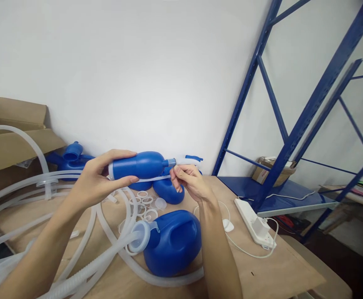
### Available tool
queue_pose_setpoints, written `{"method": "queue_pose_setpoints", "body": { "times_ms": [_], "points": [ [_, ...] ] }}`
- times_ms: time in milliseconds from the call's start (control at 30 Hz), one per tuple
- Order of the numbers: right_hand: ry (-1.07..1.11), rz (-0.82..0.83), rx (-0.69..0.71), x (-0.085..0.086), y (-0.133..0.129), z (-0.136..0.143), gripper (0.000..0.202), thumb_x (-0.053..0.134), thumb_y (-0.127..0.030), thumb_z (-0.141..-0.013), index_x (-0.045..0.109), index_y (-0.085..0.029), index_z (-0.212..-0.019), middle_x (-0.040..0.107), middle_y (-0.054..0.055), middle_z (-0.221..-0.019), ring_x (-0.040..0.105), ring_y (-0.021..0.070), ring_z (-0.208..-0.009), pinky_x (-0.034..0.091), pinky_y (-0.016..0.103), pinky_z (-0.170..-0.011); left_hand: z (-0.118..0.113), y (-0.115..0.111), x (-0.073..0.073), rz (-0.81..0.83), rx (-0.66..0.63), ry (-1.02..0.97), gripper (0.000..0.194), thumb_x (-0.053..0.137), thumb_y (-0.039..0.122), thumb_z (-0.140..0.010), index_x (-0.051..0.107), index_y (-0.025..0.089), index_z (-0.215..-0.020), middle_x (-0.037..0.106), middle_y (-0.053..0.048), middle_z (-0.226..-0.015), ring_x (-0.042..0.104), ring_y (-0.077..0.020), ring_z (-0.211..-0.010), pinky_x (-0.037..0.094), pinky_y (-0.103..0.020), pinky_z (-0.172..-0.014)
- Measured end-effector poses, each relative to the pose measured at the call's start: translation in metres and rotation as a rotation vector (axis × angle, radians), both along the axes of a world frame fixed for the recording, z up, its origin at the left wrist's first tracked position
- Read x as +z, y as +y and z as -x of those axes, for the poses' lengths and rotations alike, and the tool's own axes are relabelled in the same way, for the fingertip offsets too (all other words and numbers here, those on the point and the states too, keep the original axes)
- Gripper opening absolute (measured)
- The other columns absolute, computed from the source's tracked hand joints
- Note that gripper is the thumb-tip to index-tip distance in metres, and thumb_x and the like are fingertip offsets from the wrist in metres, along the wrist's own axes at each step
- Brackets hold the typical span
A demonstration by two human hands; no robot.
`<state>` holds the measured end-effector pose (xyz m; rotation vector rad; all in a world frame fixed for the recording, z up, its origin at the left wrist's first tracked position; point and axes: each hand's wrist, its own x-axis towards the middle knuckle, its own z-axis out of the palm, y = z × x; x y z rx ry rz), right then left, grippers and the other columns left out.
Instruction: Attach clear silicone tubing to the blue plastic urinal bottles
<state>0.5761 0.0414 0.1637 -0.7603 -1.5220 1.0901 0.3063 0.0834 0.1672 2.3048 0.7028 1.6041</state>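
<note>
My left hand (106,174) is wrapped around a blue bottle-shaped plastic piece (144,163), held sideways above the table. It has a white ring (110,170) at its left end and narrows to a neck at the right. A grey, see-through tip (171,162) sits on that neck. My right hand (187,178) pinches the end of this tip between thumb and forefinger, its other fingers curled. Below lies a blue jug with a handle (176,241), tipped toward the left, with a translucent collar (140,236) at its mouth and a pale hose (119,245) running from it.
Pale hoses (97,232) loop across the left of the brown-covered table (262,278). Several white rings (145,201) lie behind the jug. More blue pieces (72,153) stand near a cardboard box (19,145). A power strip (254,224) with cables is at right, beside blue shelving (271,178).
</note>
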Motion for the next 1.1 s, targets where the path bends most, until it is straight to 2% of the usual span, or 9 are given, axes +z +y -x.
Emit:
{"method": "queue_pose_setpoints", "body": {
  "times_ms": [300, 467, 667, 767, 967, 1033, 1100],
  "points": [
    [-0.015, 0.023, -0.012, -0.001, 0.002, 0.0, 0.051, 0.081, -0.065, -0.079, 0.066, -0.017, -0.066, 0.055, -0.004, -0.048, 0.045, 0.0073, -0.042, 0.034, 0.018, -0.04, 0.002, 0.012, -0.006, -0.173, -0.047, 0.044, 0.048, 0.086, 0.049, -0.082, 0.072, 0.028, -0.122, 0.076, -0.008, -0.127, 0.071, -0.0295, -0.119, 0.06, -0.045, -0.103],
    [0.009, 0.076, 0.068, -0.005, 0.007, -0.003, 0.054, 0.082, -0.066, -0.077, 0.061, -0.018, -0.063, 0.045, -0.008, -0.043, 0.034, 0.0049, -0.035, 0.024, 0.018, -0.034, 0.001, 0.014, -0.008, -0.182, -0.04, 0.081, 0.052, 0.084, 0.058, -0.081, 0.073, 0.027, -0.121, 0.075, -0.009, -0.131, 0.07, -0.0314, -0.125, 0.056, -0.049, -0.111],
    [0.032, 0.08, 0.09, -0.006, 0.009, -0.004, 0.051, 0.081, -0.063, -0.081, 0.064, -0.017, -0.068, 0.052, -0.005, -0.047, 0.043, 0.006, -0.038, 0.031, 0.018, -0.037, 0.004, 0.012, -0.004, -0.197, -0.074, 0.069, 0.047, 0.088, 0.043, -0.082, 0.072, 0.027, -0.122, 0.076, -0.006, -0.128, 0.07, -0.0284, -0.123, 0.057, -0.045, -0.109],
    [0.016, 0.076, 0.059, -0.006, 0.008, -0.002, 0.052, 0.079, -0.065, -0.082, 0.068, -0.016, -0.072, 0.056, -0.003, -0.053, 0.049, 0.0071, -0.045, 0.039, 0.018, -0.043, 0.005, 0.012, -0.004, -0.167, -0.03, 0.068, 0.048, 0.087, 0.046, -0.082, 0.072, 0.025, -0.122, 0.076, -0.007, -0.127, 0.071, -0.0278, -0.118, 0.058, -0.041, -0.104],
    [-0.06, 0.041, -0.027, -0.006, 0.01, 0.002, 0.061, 0.072, -0.079, -0.079, 0.075, -0.018, -0.083, 0.065, 0.001, -0.065, 0.059, 0.0114, -0.058, 0.045, 0.021, -0.048, 0.003, 0.014, -0.007, -0.041, 0.127, -0.057, 0.056, 0.088, 0.058, -0.074, 0.076, 0.022, -0.116, 0.077, -0.006, -0.116, 0.071, -0.0265, -0.101, 0.058, -0.033, -0.075],
    [-0.088, 0.007, -0.114, -0.004, 0.009, -0.002, 0.06, 0.071, -0.079, -0.08, 0.075, -0.019, -0.085, 0.066, 0.001, -0.069, 0.062, 0.0126, -0.062, 0.046, 0.022, -0.05, 0.004, 0.015, -0.008, -0.012, 0.185, -0.108, 0.056, 0.09, 0.055, -0.074, 0.076, 0.022, -0.117, 0.077, -0.005, -0.113, 0.069, -0.023, -0.094, 0.055, -0.03, -0.071],
    [-0.138, -0.076, -0.264, -0.002, 0.008, -0.008, 0.055, 0.071, -0.075, -0.083, 0.075, -0.02, -0.085, 0.067, 0.001, -0.072, 0.063, 0.0133, -0.065, 0.047, 0.023, -0.053, 0.006, 0.017, -0.007, 0.022, 0.236, -0.147, 0.055, 0.091, 0.05, -0.073, 0.077, 0.022, -0.118, 0.076, -0.004, -0.107, 0.066, -0.0188, -0.085, 0.053, -0.028, -0.069]
  ]
}}
